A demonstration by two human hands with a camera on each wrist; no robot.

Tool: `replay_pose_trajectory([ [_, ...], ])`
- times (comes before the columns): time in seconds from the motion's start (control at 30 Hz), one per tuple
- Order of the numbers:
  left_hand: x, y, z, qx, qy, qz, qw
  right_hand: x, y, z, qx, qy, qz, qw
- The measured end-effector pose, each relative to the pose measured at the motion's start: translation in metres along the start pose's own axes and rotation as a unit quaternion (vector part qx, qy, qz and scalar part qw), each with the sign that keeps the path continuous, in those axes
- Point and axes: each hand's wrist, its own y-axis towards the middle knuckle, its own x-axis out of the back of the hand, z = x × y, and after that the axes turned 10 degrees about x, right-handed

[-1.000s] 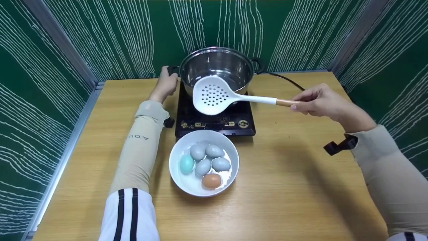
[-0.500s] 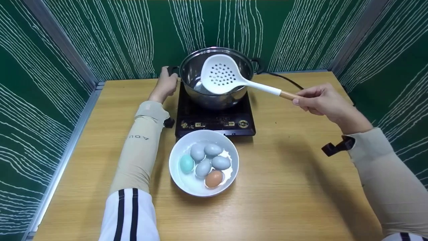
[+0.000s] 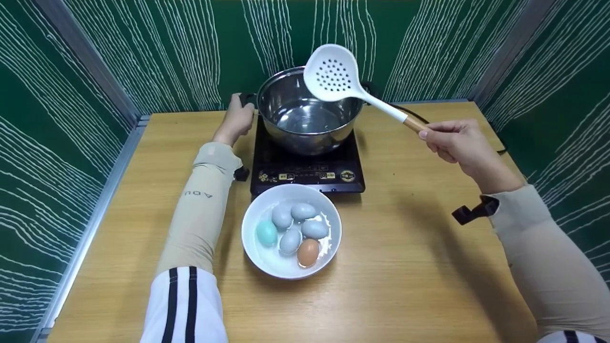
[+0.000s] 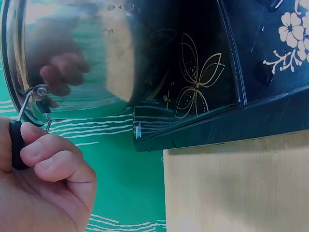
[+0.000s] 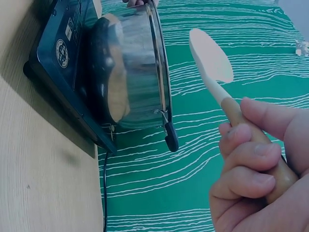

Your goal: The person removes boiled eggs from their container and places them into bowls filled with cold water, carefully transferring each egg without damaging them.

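Note:
My left hand (image 3: 236,119) grips the black side handle of a steel pot (image 3: 305,138); the left wrist view shows its fingers curled round that handle (image 4: 17,145). The pot stands on a black induction cooker (image 3: 307,176). My right hand (image 3: 457,143) holds a white slotted skimmer (image 3: 333,71) by its wooden handle (image 5: 256,135). The skimmer's perforated head is tilted up over the pot's right rear rim and carries nothing. In front of the cooker a white bowl (image 3: 257,259) holds several pale blue eggs (image 3: 314,229), a turquoise egg (image 3: 267,233) and a brown egg (image 3: 308,252) in water.
A wooden table (image 3: 405,267) carries everything. Green panels (image 3: 167,57) with white streaks enclose its back and sides. A black cord (image 3: 410,113) runs from behind the pot to the right along the table's back.
The skimmer has risen from in front of the pot to above its right rear rim, its head swinging up. The brown egg has drifted slightly right and turned. My left hand has stayed put.

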Motion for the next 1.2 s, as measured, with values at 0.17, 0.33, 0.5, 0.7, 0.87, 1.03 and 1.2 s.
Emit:
replay_pose_trajectory([
  [0.17, 0.0, 0.0, 0.0, -0.003, 0.001, -0.002, 1.0, -0.002, 0.001, -0.002, -0.005, 0.041, -0.033, 0.999],
  [0.33, -0.002, -0.001, 0.0, -0.016, 0.01, -0.003, 0.9998, -0.002, 0.001, -0.005, -0.002, 0.071, -0.06, 0.996],
  [0.5, -0.002, -0.002, 0.0, -0.013, 0.014, -0.004, 0.9998, -0.002, 0.001, -0.007, -0.015, 0.092, -0.077, 0.993],
  [0.7, -0.001, -0.001, -0.001, -0.005, 0.015, -0.003, 0.9999, -0.004, 0.0, -0.011, -0.022, 0.11, -0.095, 0.989],
  [0.87, -0.001, -0.001, 0.0, -0.008, 0.012, -0.003, 0.9999, -0.006, 0.001, -0.017, -0.026, 0.118, -0.108, 0.987],
  [1.03, -0.001, -0.002, 0.0, -0.008, 0.009, 0.0, 0.9999, -0.007, 0.0, -0.023, -0.034, 0.122, -0.108, 0.986],
  [1.2, -0.003, -0.024, -0.014, 0.001, 0.01, 0.009, 0.9999, -0.009, -0.002, -0.03, -0.039, 0.109, -0.109, 0.987],
])
